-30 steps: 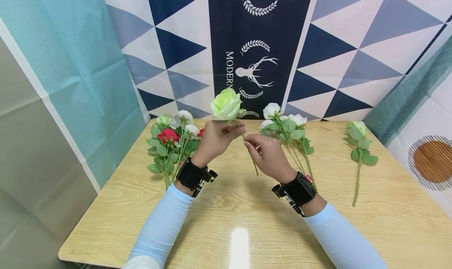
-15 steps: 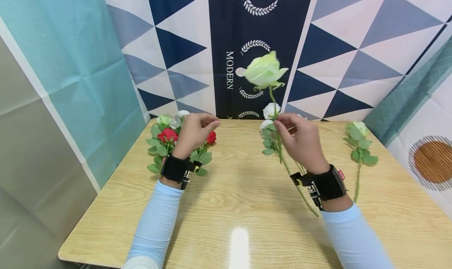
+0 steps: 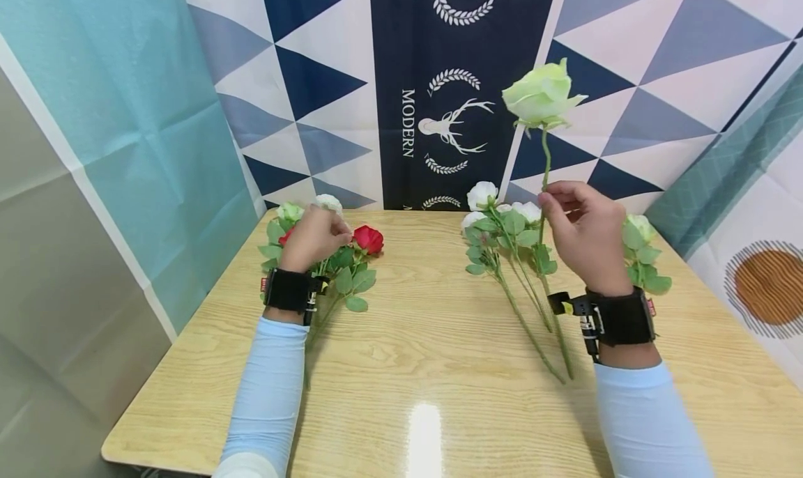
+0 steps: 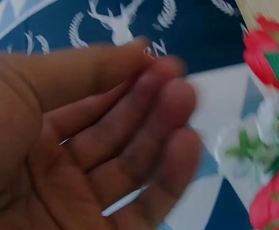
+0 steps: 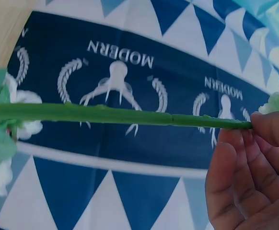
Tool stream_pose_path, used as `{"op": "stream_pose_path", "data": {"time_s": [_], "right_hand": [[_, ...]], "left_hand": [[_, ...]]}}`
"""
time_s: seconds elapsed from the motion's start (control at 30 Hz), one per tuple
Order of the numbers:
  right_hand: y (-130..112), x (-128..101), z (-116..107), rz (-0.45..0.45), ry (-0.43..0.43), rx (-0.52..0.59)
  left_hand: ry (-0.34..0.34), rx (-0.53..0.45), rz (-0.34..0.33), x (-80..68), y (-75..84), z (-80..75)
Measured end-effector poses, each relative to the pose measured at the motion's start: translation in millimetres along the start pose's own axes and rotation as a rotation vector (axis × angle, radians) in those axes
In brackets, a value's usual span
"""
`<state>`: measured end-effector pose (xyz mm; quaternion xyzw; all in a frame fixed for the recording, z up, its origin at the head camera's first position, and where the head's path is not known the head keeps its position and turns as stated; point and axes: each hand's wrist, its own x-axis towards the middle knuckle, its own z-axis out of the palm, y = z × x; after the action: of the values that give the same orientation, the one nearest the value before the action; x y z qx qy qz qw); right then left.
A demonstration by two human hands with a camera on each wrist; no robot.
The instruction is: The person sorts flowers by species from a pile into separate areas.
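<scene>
My right hand (image 3: 586,230) pinches the stem of a pale green artificial rose (image 3: 539,95) between thumb and fingertips. The bloom stands upright above the hand, and the long stem runs down toward the table; in the right wrist view the bare green stem (image 5: 125,115) crosses the picture. My left hand (image 3: 314,237) is over the left bunch of flowers, hiding part of it. In the left wrist view its fingers (image 4: 178,103) are loosely bent with nothing between them. Beside it show a red rose (image 3: 368,240) and a white rose (image 3: 329,203).
White roses (image 3: 482,195) with leafy stems lie on the wooden table (image 3: 401,366), right of centre. Another pale green rose (image 3: 641,227) lies farther right, partly behind my right hand. Patterned cloth (image 3: 326,67) hangs behind the table.
The pale green rose passed from both hands into my right hand, which carried it right and raised the bloom. My left hand let go and moved left over the left bunch.
</scene>
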<state>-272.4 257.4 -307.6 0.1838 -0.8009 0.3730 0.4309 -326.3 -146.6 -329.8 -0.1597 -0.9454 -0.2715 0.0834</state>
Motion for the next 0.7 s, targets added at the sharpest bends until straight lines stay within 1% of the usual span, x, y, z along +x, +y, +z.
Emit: {"op": "stream_pose_path", "data": {"time_s": [0.1,0.17,0.3,0.43,0.53,0.6,0.7], "right_hand": [[9,2,-7,0.030,0.031,-0.018],[15,2,-13,0.063,0.043,-0.035],[27,2,-22,0.142,0.057,-0.068],[41,2,-27,0.187,0.056,-0.119],[56,-1,-31,0.223,0.022,-0.172],[66,-3,-33,0.259,-0.017,-0.217],[81,-7,-37,0.322,-0.089,-0.283]], "left_hand": [[-0.133,0.060,-0.029,-0.5,-11.0,-2.5],[-0.201,0.065,-0.051,0.2,-15.8,-3.1],[-0.283,0.047,-0.057,4.3,-24.1,1.6],[-0.379,0.026,-0.063,7.4,-29.1,8.9],[-0.408,0.041,-0.076,9.4,-29.6,13.4],[-0.409,0.062,-0.086,10.5,-28.9,16.7],[-0.412,0.092,-0.075,13.1,-27.1,24.6]]}}
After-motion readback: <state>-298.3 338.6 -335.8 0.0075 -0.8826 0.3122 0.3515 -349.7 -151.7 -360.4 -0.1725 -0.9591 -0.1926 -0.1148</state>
